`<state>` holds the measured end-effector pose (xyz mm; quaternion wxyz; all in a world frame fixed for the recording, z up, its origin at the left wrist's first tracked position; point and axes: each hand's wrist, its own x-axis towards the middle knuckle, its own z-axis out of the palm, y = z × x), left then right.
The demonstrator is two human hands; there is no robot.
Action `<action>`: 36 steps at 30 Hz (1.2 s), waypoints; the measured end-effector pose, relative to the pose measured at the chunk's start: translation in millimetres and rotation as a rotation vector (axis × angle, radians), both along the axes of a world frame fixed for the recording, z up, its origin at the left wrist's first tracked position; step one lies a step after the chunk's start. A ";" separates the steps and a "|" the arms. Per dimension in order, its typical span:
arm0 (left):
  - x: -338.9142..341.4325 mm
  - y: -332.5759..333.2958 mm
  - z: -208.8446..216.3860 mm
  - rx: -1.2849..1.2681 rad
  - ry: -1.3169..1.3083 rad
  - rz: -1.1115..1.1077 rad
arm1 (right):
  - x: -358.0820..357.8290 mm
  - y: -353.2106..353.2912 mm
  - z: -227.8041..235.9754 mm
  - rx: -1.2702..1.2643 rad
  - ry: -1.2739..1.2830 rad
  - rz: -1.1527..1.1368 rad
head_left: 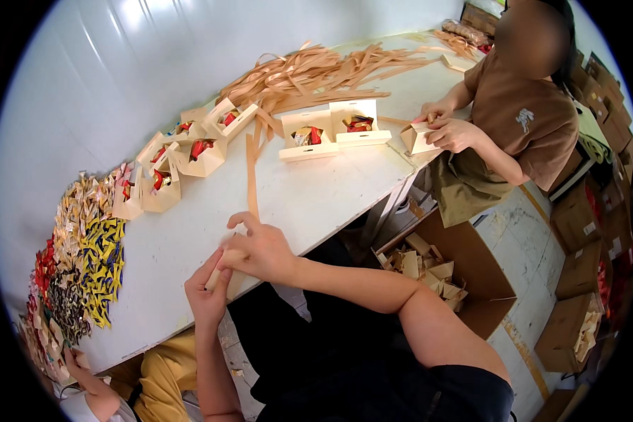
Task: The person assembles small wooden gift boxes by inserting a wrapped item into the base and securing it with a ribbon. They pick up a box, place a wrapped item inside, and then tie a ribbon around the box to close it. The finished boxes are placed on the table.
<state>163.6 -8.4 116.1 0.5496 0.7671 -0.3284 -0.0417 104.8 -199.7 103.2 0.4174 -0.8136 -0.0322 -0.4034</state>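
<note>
At the near edge of the table, my left hand [205,294] is closed around a small cream cardboard box [216,277], mostly covered by my fingers. My right hand [264,254] is over the box, its thumb and fingers pinched together and one finger bent up. A flat tan ribbon [252,176] runs down the table into my right hand; where it goes under the fingers is hidden. Beyond my hands, open cream boxes [306,149] hold wrapped sweets in red and gold. More open, filled boxes [198,158] cluster at the left.
Tan ribbons [309,74] are heaped along the back of the white table [190,246]. Wrapped sweets [102,260] lie piled at the left. A co-worker [524,105] folds a box at the right; another person's arm [95,390] shows lower left. A large carton [471,281] holds cream boxes.
</note>
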 end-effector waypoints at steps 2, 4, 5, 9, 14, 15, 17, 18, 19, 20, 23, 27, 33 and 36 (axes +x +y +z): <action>4.0 0.6 -6.3 0.005 -0.033 0.017 | 1.2 -0.9 7.4 0.111 0.016 -0.099; 4.1 0.2 -7.9 -0.001 -0.029 0.031 | -4.6 -10.0 16.4 0.229 0.214 -0.056; 2.7 -0.4 -7.7 -0.009 -0.010 0.039 | -7.8 -14.3 18.6 0.288 0.312 -0.033; -5.1 -10.4 -6.3 -0.087 -0.026 0.096 | -11.1 -30.9 -1.0 0.507 0.197 0.022; 3.1 -4.2 -8.8 -0.134 0.230 0.132 | -49.3 -57.5 40.5 0.731 -0.035 0.127; 4.0 -5.0 -8.0 -0.154 0.287 0.125 | -62.0 -63.9 49.9 0.856 -0.150 0.227; 2.4 -6.2 -8.8 -0.168 0.312 0.115 | -95.6 -65.5 84.5 0.850 -0.416 0.170; 1.6 -5.9 -10.4 -0.177 0.323 0.115 | -106.9 -73.1 87.1 0.791 -0.595 0.334; 1.1 -4.8 -13.2 -0.159 0.275 0.131 | -118.2 -74.0 92.8 0.665 -0.638 0.318; 1.0 -6.3 -15.9 -0.139 0.227 0.137 | -124.3 -71.6 97.3 0.637 -0.657 0.291; 0.7 -8.0 -21.8 -0.117 0.158 0.145 | -126.9 -57.2 92.9 0.591 -0.612 0.198; -3.2 -13.8 -19.6 -0.147 0.079 0.142 | -104.3 -39.8 70.1 0.737 -0.301 0.224; -2.8 -14.5 -28.7 -0.155 0.020 0.199 | -69.5 -13.9 33.6 0.961 0.068 0.349; -5.3 -14.6 -26.8 -0.151 0.035 0.208 | -54.7 -3.8 12.3 0.927 0.115 0.362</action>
